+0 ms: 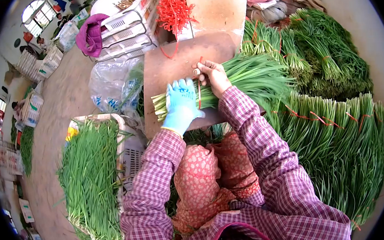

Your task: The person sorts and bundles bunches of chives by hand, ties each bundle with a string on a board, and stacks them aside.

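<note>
A thick bunch of garlic chives [256,76] lies across a brown board [165,70], pale cut ends to the left and green leaves to the right. My left hand [180,105], in a light blue glove, presses over the stem end and grips it. Just right of the glove, a red tie [199,97] runs across the bunch. My bare right hand [214,76] is closed above the stems, thumb and fingers pinching the upper end of this tie. Whether the tie passes fully round underneath is hidden.
A cluster of red ties [175,10] hangs behind the board. Tied chive bunches [329,141] are piled at the right. Loose chives fill a crate [121,125] at the left. Stacked white crates [124,33] and a clear plastic bag [110,83] stand beyond it.
</note>
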`<state>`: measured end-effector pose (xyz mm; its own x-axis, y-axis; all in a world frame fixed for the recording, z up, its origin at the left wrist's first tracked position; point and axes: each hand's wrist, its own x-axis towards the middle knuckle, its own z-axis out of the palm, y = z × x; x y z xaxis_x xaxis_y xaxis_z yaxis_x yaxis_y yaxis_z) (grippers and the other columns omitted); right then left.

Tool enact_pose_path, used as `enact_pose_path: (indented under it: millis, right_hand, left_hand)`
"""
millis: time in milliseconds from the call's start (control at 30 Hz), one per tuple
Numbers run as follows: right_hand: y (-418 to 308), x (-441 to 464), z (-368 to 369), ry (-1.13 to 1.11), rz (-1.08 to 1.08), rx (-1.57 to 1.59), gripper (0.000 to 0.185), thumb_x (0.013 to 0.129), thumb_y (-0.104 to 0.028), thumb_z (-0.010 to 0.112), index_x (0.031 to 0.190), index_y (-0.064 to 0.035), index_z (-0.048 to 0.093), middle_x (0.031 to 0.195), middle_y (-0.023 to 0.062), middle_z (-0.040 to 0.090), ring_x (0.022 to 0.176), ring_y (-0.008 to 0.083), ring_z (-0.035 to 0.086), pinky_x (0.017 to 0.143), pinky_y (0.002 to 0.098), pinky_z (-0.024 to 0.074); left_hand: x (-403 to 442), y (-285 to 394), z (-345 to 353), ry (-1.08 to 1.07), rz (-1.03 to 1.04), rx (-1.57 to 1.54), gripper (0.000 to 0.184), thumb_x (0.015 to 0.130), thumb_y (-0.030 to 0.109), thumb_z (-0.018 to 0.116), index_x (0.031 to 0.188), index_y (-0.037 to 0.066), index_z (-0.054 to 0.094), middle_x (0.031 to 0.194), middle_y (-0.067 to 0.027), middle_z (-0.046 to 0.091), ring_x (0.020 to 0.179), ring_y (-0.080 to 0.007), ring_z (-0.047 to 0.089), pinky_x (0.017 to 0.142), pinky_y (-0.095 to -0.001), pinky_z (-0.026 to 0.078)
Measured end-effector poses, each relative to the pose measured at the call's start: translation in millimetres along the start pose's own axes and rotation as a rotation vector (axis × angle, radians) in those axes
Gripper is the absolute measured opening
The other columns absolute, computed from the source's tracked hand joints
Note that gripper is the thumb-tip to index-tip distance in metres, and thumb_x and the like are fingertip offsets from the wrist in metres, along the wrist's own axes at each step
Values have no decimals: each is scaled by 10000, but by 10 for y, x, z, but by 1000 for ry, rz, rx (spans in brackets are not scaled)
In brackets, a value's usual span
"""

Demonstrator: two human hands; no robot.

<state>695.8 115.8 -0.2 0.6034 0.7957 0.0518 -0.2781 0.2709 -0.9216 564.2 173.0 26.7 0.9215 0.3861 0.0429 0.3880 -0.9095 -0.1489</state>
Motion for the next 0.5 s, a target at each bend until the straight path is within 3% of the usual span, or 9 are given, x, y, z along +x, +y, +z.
enact_pose_path:
  millis: [67, 133, 267, 333, 367, 400, 467, 500]
  right_hand:
    - [34, 84, -15, 71, 35, 76, 187, 958, -149, 525, 1006, -5, 634, 741, -26, 616, 555, 32, 486, 487, 184, 385]
    - [86, 135, -17, 42, 15, 73, 198, 954, -155, 531, 997, -5, 654, 749, -9, 634, 596, 57, 541, 536, 203, 442]
    - [54, 130, 150, -22, -357, -652, 208, 902, -200, 576, 977, -43, 689, 811, 82, 699, 770, 166, 664, 732, 317, 506]
    - [-207, -22, 304, -90, -252, -808, 223, 957, -160, 538, 978, 28, 655, 866, 37, 672, 777, 103, 626, 744, 248, 510]
    - [-39, 85, 270, -134, -329, -612, 233, 964, -191, 524, 989, 3, 653, 877, 37, 669, 776, 97, 625, 665, 233, 494]
    - [-57, 93, 304, -141, -336, -610, 233, 964, -191, 524, 989, 3, 653, 877, 37, 669, 776, 97, 625, 665, 233, 494]
    - [-90, 73, 335, -154, 1, -285, 219, 970, -190, 500, 1026, -25, 633, 839, 24, 650, 734, 77, 603, 558, 204, 433]
    - [-147, 46, 352, -88, 74, -155, 203, 972, -167, 477, 1052, -29, 603, 755, -5, 598, 639, 63, 551, 484, 186, 358]
  left_hand:
    - [61, 10, 69, 33, -78, 23, 960, 528, 562, 825, 1227, 20, 451, 1117, -137, 533, 1064, -276, 522, 958, -388, 383]
    - [80, -22, 67, -8, -86, -34, 888, 538, 500, 844, 1196, 40, 464, 1070, -114, 542, 1037, -264, 530, 946, -387, 390]
    - [33, 12, 34, 1, -100, -22, 830, 587, 486, 810, 1203, 47, 469, 1097, -101, 557, 1049, -240, 542, 960, -379, 386]
    - [100, 3, 40, -99, -75, -44, 877, 579, 521, 803, 1227, 32, 472, 1138, -108, 541, 1076, -245, 522, 951, -385, 393]
    - [86, 5, 48, -58, -85, -44, 933, 556, 535, 813, 1249, 16, 467, 1192, -126, 522, 1107, -267, 503, 961, -392, 389]
    - [57, 9, 19, -19, -97, -43, 989, 532, 549, 824, 1271, 0, 463, 1247, -145, 503, 1137, -289, 483, 972, -398, 386]
    - [14, 30, -31, -40, -91, -25, 1041, 531, 564, 820, 1308, -10, 433, 1259, -138, 486, 1150, -277, 472, 976, -388, 377]
    - [46, 28, 14, -43, -99, -16, 1017, 534, 564, 818, 1295, -2, 450, 1247, -133, 492, 1146, -271, 477, 976, -388, 379]
